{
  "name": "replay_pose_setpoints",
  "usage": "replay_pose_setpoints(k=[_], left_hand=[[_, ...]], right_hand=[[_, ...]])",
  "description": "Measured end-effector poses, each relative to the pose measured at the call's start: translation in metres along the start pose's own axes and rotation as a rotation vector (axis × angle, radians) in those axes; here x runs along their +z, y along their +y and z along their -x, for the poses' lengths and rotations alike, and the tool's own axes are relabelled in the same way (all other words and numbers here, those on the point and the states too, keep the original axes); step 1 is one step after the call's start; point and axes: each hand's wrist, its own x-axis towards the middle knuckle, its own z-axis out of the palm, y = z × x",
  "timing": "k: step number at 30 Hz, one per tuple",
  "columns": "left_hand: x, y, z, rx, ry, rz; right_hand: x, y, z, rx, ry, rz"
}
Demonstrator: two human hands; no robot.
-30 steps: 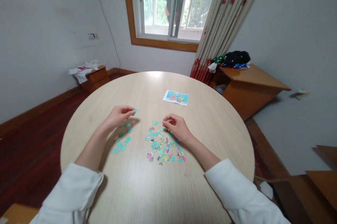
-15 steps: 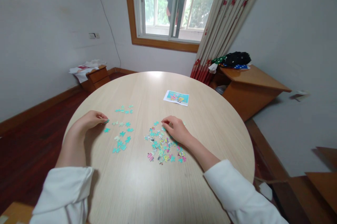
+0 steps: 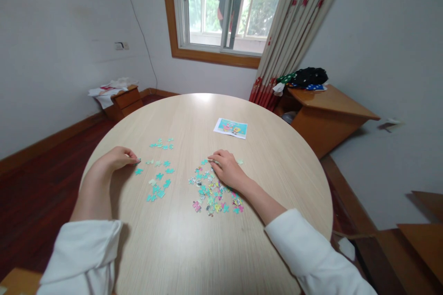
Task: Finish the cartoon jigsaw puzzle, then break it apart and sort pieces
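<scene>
My left hand [image 3: 119, 158] is at the left of the round table, thumb and fingers pinched on a teal puzzle piece [image 3: 139, 161]. Just below its fingertips lies another teal piece [image 3: 139, 171]. To its right is a loose group of teal and pale green pieces [image 3: 159, 176], with a smaller cluster [image 3: 161, 145] farther back. My right hand [image 3: 226, 169] hovers over the far edge of a mixed pile of puzzle pieces [image 3: 216, 195], its thumb and forefinger slightly apart. A teal piece [image 3: 204, 162] lies close to those fingertips. The palm hides part of the pile.
A printed picture card [image 3: 231, 128] with cartoon figures lies toward the back of the wooden table [image 3: 183, 249]. Beyond the table stand a small cabinet [image 3: 126, 99] at left and a wooden desk [image 3: 334, 105] with cloths at right. A person shows outside the window.
My right hand has shifted slightly left and away from me, its fingers reaching out over the pile's far edge. The left hand stays nearly still with its piece.
</scene>
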Motion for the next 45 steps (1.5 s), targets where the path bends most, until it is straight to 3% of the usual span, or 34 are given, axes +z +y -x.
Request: replay_pose_setpoints(k=[5,10,15,19,25,32,38,45], left_hand=[[-0.002,-0.004,-0.002,-0.051,-0.019,0.032],[-0.001,0.003,0.006,-0.006,-0.037,0.045],[0.013,0.027,0.027,0.214,0.133,-0.046],[0.04,0.049,0.038,0.373,0.288,0.014],[0.092,0.06,0.046,0.546,0.136,-0.002],[0.144,0.062,0.068,0.73,-0.138,-0.244],[0.162,0.063,0.074,0.856,-0.205,-0.373],[0.162,0.063,0.07,0.819,-0.154,-0.436]], right_hand=[[-0.002,-0.006,-0.001,0.005,-0.057,0.057],[-0.004,-0.01,0.0,0.004,-0.129,0.128],[-0.004,-0.008,-0.002,0.017,-0.101,0.108],[-0.002,-0.007,-0.006,0.05,-0.054,0.087],[-0.002,-0.009,-0.008,0.11,-0.083,0.059],[-0.003,-0.012,-0.009,0.138,-0.065,0.071],[-0.002,-0.011,-0.008,0.133,-0.066,0.07],[-0.003,-0.013,-0.008,0.126,-0.073,0.074]])
